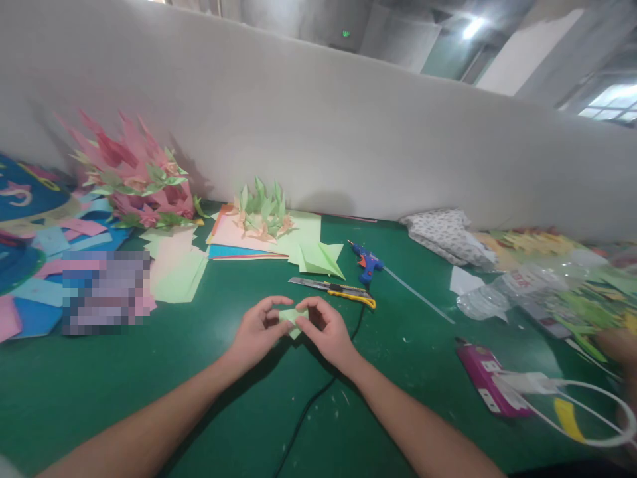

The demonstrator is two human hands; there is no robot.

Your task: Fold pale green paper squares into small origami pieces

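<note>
Between my two hands is a small piece of light green folded paper (pixel 293 324), held just above the green table. My left hand (pixel 259 326) pinches its left side between thumb and fingers. On the right side, my right hand (pixel 326 328) grips it with thumb and forefinger. Part of the paper is hidden behind my fingers. Just beyond my hands lies a yellow utility knife (pixel 343 292) with its blade out. A blue glue gun (pixel 367 262) with a long clear glue stick rests behind the knife. A folded green paper piece (pixel 320 257) lies nearby.
Green and peach folded-paper work (pixel 263 209) stands on stacked sheets (pixel 249 251). Pink folded flowers (pixel 144 172) are at back left, near loose green sheets (pixel 179 279). To the right are a plastic bottle (pixel 482 302), a purple power strip (pixel 490 382) and another person's hand (pixel 617 346).
</note>
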